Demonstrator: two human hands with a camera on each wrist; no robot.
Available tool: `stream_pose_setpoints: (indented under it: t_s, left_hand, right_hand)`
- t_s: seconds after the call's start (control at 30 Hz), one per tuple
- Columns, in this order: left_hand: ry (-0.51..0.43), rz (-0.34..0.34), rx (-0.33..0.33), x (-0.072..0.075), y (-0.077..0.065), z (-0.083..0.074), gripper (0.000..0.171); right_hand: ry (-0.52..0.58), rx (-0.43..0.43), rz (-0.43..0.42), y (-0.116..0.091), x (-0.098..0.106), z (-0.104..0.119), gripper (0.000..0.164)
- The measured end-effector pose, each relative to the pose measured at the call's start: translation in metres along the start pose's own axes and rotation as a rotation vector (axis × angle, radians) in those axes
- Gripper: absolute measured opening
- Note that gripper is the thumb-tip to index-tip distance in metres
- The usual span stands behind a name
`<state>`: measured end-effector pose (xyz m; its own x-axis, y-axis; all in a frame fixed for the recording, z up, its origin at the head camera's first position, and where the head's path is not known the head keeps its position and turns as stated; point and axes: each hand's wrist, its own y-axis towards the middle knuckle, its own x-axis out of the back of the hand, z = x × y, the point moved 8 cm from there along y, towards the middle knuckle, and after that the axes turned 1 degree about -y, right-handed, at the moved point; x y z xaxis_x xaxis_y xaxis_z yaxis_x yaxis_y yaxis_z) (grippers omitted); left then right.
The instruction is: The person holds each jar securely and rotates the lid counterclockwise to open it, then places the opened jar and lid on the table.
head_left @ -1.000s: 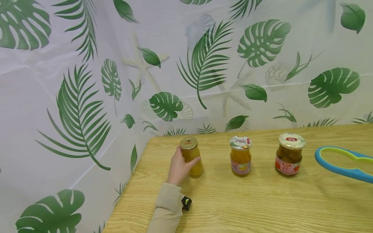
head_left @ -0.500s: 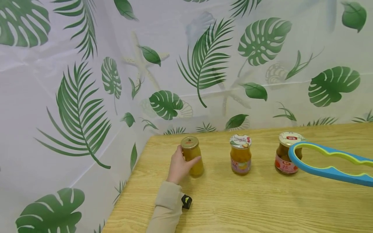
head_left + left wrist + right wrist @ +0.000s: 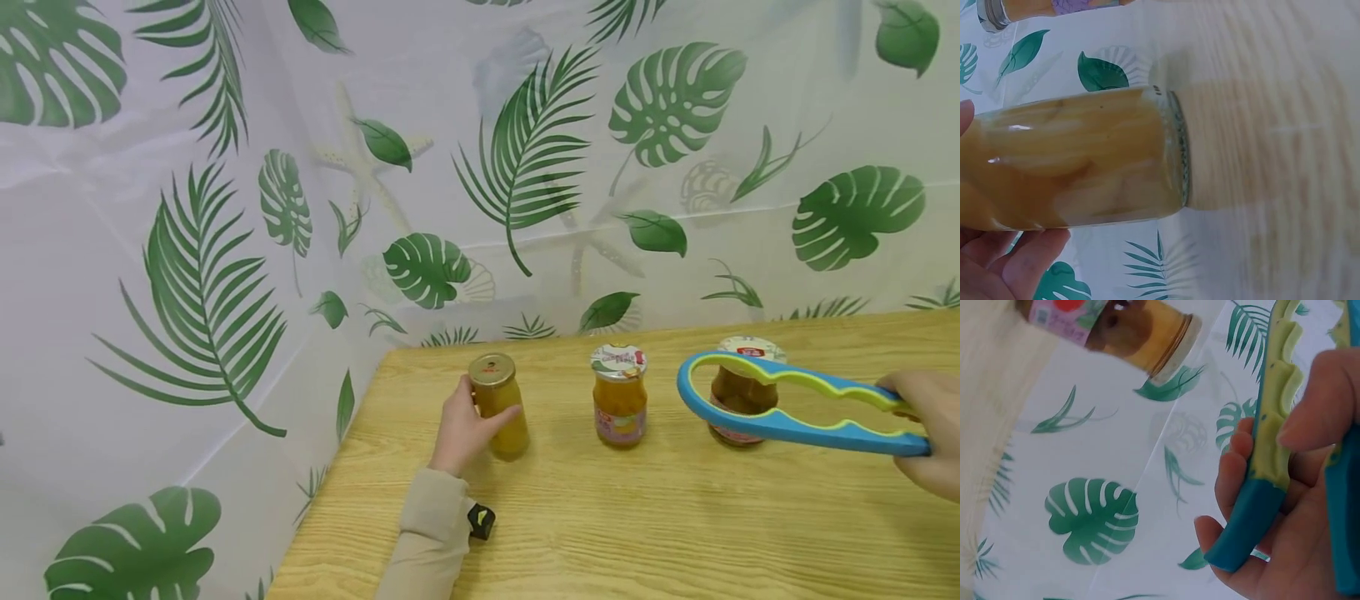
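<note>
My left hand [image 3: 463,433] grips a tall glass jar [image 3: 510,417] with a gold lid at the table's left side, thumb on the near side. Yellowish pieces fill the jar, and the left wrist view shows its base close to the wood. At the right edge of the head view, my right hand [image 3: 933,437] holds a blue and lime jar opener [image 3: 795,429] by its handle ends. Its looped end overlaps a dark brown jar [image 3: 742,398] with a pink label. In the right wrist view, fingers and thumb lie around the opener's scalloped arms [image 3: 1270,425].
An orange jar [image 3: 619,398] with a patterned lid and purple label stands between the other two on the wooden table [image 3: 585,525]. Behind and to the left hangs a white leaf-print sheet [image 3: 315,350]. A black device [image 3: 481,522] sits at my left wrist.
The jar opener has come leftward from the right edge, now in front of the brown jar, and my right hand has entered view. My left hand keeps its grip; the gold-lidded jar has shifted slightly right.
</note>
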<state>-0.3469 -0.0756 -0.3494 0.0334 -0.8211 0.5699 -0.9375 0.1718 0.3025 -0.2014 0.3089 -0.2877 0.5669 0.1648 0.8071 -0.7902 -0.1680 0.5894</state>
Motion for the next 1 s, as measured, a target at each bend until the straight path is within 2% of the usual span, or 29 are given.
stream_pose_setpoints:
  t_s: [0.17, 0.23, 0.5, 0.73, 0.83, 1.0]
  left_hand:
    - [-0.030, 0.035, -0.016, -0.005, -0.004, -0.005, 0.060]
    - [-0.054, 0.062, -0.027, -0.007, -0.006, -0.008, 0.059]
    - [-0.071, 0.170, -0.046, -0.019, -0.011, -0.018, 0.063]
    - [-0.091, 0.251, -0.062, -0.034, -0.020, -0.033, 0.065]
    - [-0.112, 0.290, -0.071, -0.041, -0.024, -0.039, 0.064]
    - [-0.135, 0.350, -0.162, -0.056, -0.031, -0.053, 0.060]
  right_hand:
    - [-0.017, -0.011, 0.136, 0.015, -0.006, 0.020, 0.054]
    - [0.001, 0.003, 0.159, 0.021, -0.007, 0.028, 0.051]
    - [0.089, 0.171, 0.043, 0.036, 0.002, 0.066, 0.052]
    - [0.144, 0.208, 0.043, 0.046, -0.001, 0.090, 0.051]
    - [0.163, 0.248, 0.008, 0.049, 0.000, 0.101, 0.048]
    - [0.176, 0.294, -0.013, 0.050, 0.002, 0.112, 0.042]
